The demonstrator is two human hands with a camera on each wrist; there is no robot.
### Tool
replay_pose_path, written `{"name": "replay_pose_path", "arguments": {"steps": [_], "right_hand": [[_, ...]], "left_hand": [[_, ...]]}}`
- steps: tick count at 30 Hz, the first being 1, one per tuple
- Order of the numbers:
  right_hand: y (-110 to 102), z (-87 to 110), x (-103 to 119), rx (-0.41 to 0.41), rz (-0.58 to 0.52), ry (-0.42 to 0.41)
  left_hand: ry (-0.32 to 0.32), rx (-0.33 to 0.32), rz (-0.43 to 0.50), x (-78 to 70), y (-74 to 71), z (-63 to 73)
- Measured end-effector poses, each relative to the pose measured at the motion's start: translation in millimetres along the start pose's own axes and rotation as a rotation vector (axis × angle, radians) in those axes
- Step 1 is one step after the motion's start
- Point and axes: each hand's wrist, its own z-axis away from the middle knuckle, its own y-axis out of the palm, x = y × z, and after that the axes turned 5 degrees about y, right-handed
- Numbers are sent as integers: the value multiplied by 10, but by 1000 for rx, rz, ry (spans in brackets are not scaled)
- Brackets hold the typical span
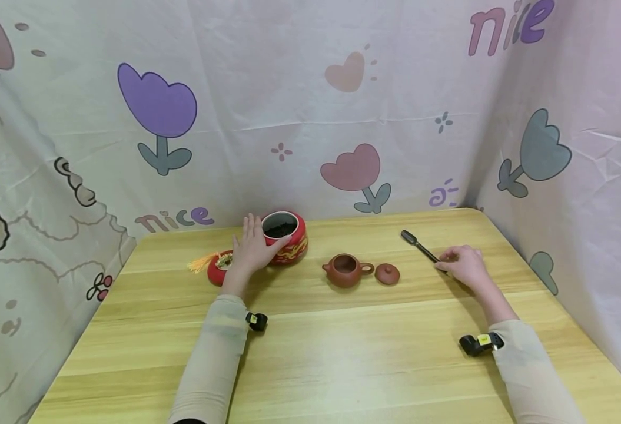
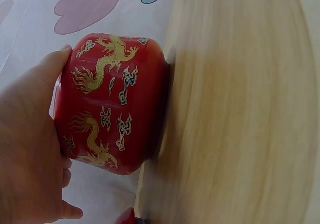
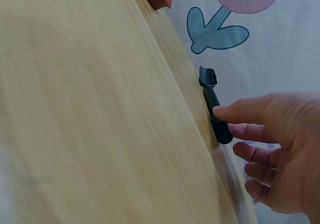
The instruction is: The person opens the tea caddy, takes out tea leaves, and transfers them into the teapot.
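A red tea jar (image 1: 294, 252) with gold dragons stands upright at the back of the table, its mouth uncovered and dark loose tea (image 1: 281, 229) inside. My left hand (image 1: 252, 250) holds its near left side, thumb across the front; in the left wrist view the thumb touches the jar (image 2: 115, 103) and some fingers are hidden behind it. At the right, my right hand (image 1: 466, 265) pinches the handle of a dark tea scoop (image 1: 421, 248) between thumb and index finger. In the right wrist view the other fingers curl loosely below the scoop (image 3: 209, 96).
Between the hands sits a brown clay teapot (image 1: 336, 277), uncovered, spout toward the jar. Its round lid (image 1: 387, 274) lies beside the handle. A red jar lid (image 1: 216, 274) with a yellow tassel (image 1: 199, 265) lies left of the left hand. Printed cloth (image 1: 268, 106) hangs behind the wooden table (image 1: 310, 365).
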Motion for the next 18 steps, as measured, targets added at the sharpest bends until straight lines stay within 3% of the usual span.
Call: {"name": "replay_pose_path", "arguments": {"steps": [18], "right_hand": [[14, 11, -31, 11, 2, 36]], "left_hand": [[-5, -9, 18, -17, 4, 10]]}}
